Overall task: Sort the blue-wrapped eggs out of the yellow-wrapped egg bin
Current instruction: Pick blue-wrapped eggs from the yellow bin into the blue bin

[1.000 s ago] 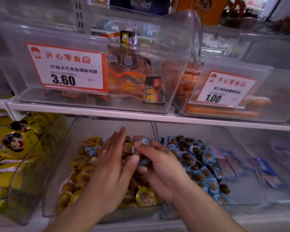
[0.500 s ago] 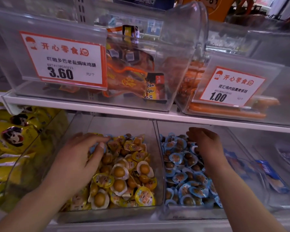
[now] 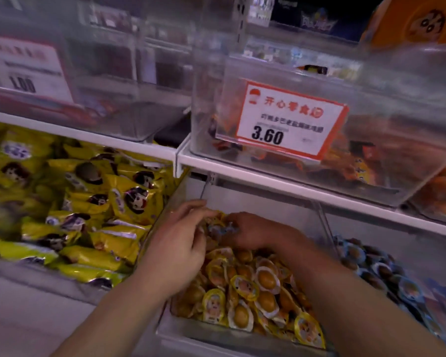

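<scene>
Both hands are being held together over the far end of the clear bin [image 3: 165, 328] that is being filled by the yellow-wrapped eggs [image 3: 255, 292]. A small cluster of blue-wrapped eggs [image 3: 220, 230] is being seen between the two hands, lying on top of the yellow pile at the back of that bin. The left hand [image 3: 180, 243] is being held with its fingers [image 3: 191, 206] curled down toward the cluster, and the right hand [image 3: 258, 230] is being laid knuckles-up just beside it, its fingers bent toward the same blue wrappers. Whether the cluster is actually being pinched by either hand cannot be told, since the picture is being blurred there. More blue-wrapped eggs are being kept in the neighbouring bin [image 3: 366, 264] on the right. Yellow snack packets [image 3: 93, 210] are being piled in the bin on the left. On the shelf above, a price label [image 3: 289, 122] reading 3.60 is being carried on the front of a clear box [image 3: 397, 104]
</scene>
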